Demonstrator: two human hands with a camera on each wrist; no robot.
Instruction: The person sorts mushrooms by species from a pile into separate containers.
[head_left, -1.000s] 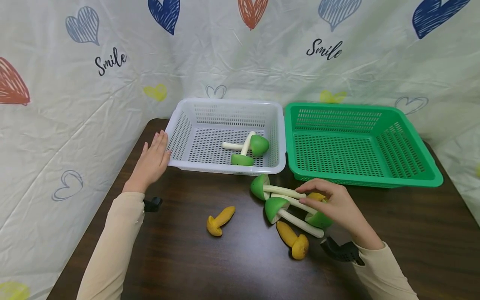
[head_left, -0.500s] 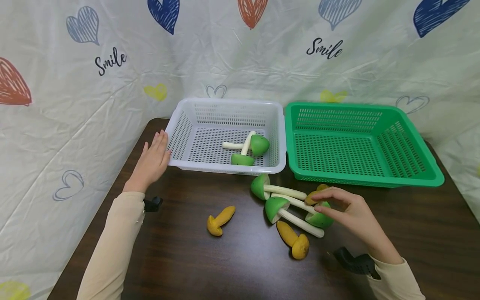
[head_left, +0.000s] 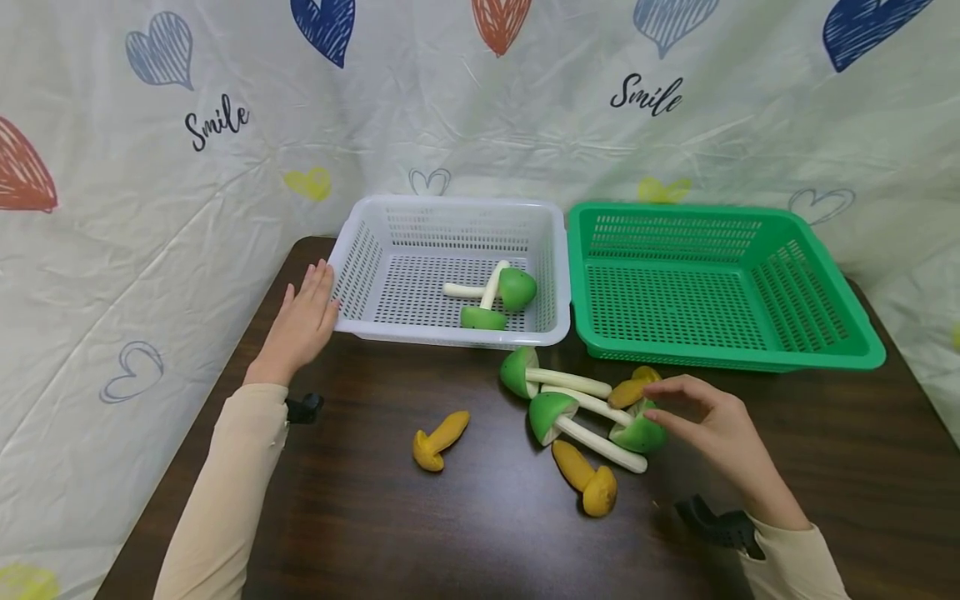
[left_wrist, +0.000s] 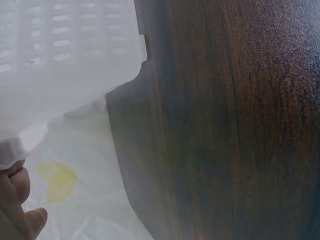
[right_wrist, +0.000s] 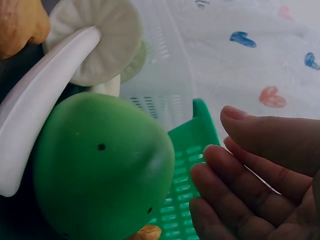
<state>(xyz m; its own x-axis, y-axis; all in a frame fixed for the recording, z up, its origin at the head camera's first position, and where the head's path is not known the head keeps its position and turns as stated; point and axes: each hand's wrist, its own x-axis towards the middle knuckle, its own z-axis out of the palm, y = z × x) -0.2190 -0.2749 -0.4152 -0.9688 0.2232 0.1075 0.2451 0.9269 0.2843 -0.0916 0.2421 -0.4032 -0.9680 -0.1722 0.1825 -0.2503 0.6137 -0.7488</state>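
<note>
My left hand point(head_left: 300, 325) rests with straight fingers against the left rim of the white basket point(head_left: 442, 334). In that basket lie two toy mushrooms point(head_left: 517, 290) with green caps and white stems. Over the table at right, my right hand point(head_left: 723, 433) holds nothing, thumb and fingers apart. Nearest to its fingertips are a green-capped mushroom point(head_left: 639, 432) and a yellow mushroom point(head_left: 633, 387). The right wrist view shows the rounded green cap point(right_wrist: 105, 165) large beside the hand's fingers point(right_wrist: 225, 195). Two more green-capped mushrooms point(head_left: 552, 417) lie alongside, their stems pointing right.
A green basket point(head_left: 712, 358) stands right of the white one, with the mesh of its bottom showing. Two other yellow mushrooms lie on the dark table point(head_left: 337, 517): one at centre left point(head_left: 441, 442), one nearer the front point(head_left: 587, 479). A heart-printed sheet point(head_left: 465, 108) hangs behind.
My right hand has drawn back to the right, away from the pile of mushrooms, leaving the yellow mushroom in fuller view. My left hand stays at the white basket's rim.
</note>
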